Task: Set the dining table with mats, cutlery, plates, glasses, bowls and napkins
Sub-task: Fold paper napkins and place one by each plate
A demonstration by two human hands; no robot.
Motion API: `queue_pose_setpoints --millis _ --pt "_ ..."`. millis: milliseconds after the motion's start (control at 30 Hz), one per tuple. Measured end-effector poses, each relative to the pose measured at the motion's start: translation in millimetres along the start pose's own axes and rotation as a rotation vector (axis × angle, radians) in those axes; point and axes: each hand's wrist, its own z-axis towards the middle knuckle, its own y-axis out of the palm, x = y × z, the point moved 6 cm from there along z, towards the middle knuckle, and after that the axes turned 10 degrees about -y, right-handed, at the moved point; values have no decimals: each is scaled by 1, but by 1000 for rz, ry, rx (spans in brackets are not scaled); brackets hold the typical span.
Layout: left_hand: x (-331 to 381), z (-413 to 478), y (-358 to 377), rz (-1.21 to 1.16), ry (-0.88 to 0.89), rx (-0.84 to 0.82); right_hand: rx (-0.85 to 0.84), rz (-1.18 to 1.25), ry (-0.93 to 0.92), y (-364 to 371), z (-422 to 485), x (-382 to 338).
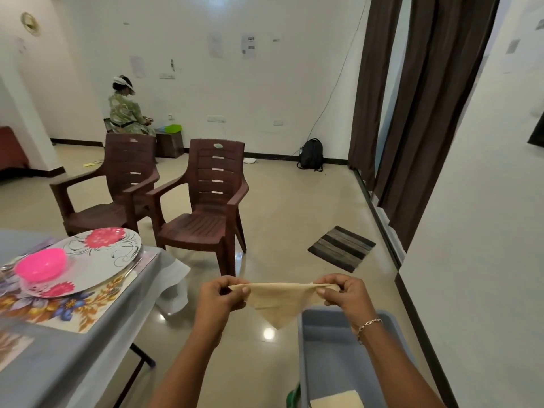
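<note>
1. Grey-blue tub (321,357) at bottom right, beside the desk. A second napkin (338,400) lies folded flat inside it.
2. Left hand (223,294) and right hand (343,293) are both clamped on the beige napkin (278,303), each pinching one top corner. The napkin is stretched between them in the air above the tub's far end and hangs to a point. There is a bracelet (368,324) on the right wrist.
3. Desk (59,366) at left has a grey cloth. On it is a floral mat (91,304), with a flowered plate (103,254) on the mat and a pink bowl (41,265) on the plate.
4. Two brown plastic chairs (206,207) stand side by side past the desk. A striped rug (341,248) lies on the floor to the right.
5. A black backpack (311,154) is at the far wall, and a seated person (126,113) is at far left.
</note>
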Motion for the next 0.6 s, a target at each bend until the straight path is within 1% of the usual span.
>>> queue_pose_setpoints --millis 100,167,233,300,367,433,467,500,600 --pt "4 -6 -9 37 26 60 20 0 -1 4 4 -4" --pt "3 -9 -13 8 2 64 37 80 31 9 6 -4" --pt "-2 -13 -14 -85 -66 14 41 179 67 16 7 -5" --pt "-8 -18 -14 -237 -148 -45 50 264 110 26 8 -8" --pt "-14 -26 -15 -389 -245 -92 50 295 143 39 9 -11" --pt "-22 -33 -20 -465 -340 -144 26 291 146 54 10 -16" --pt "-27 -36 -25 -432 -368 -163 10 280 136 62 11 -20" --pt "-32 -37 -32 -332 -372 -161 -9 261 119 71 12 -25" --pt "-36 -39 -66 103 -278 -66 -107 129 8 102 15 -43"
